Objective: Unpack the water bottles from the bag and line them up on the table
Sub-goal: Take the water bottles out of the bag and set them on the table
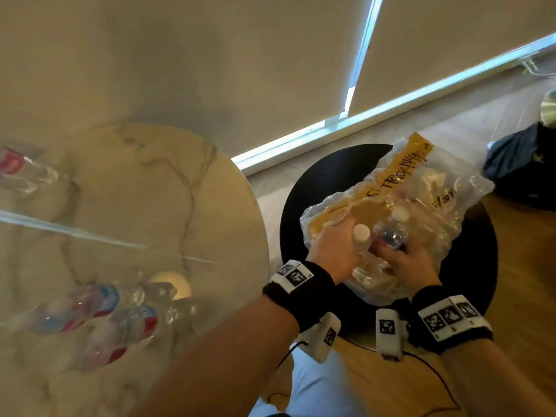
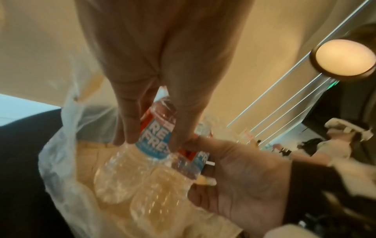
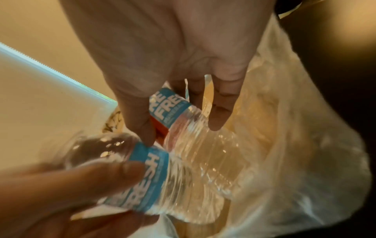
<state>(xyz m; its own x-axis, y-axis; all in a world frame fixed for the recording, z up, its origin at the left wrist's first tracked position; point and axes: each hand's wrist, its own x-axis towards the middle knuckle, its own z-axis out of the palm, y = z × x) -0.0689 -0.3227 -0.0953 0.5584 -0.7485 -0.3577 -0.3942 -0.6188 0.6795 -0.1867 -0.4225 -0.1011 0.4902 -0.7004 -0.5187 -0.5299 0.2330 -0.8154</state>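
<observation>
A clear plastic bag (image 1: 436, 212) with a yellow strip lies on a round black stool (image 1: 319, 182). Both hands are inside its mouth. My left hand (image 1: 346, 245) grips a white-capped water bottle (image 1: 361, 236) around its blue label (image 2: 154, 133). My right hand (image 1: 394, 257) grips a second bottle (image 1: 391, 233) beside it, fingers and thumb around its label (image 3: 173, 107). The two bottles touch side by side, with their lower halves in the bag. Three more bottles, blurred, are on the marble table (image 1: 150, 191): two near the front (image 1: 99, 302) (image 1: 126, 332), one at far left (image 1: 21, 173).
The stool stands right of the round table, with a narrow gap of floor between them. A dark bag (image 1: 517, 164) lies on the wooden floor at far right. Drawn window blinds run behind. Another person (image 2: 325, 145) shows in the left wrist view's background.
</observation>
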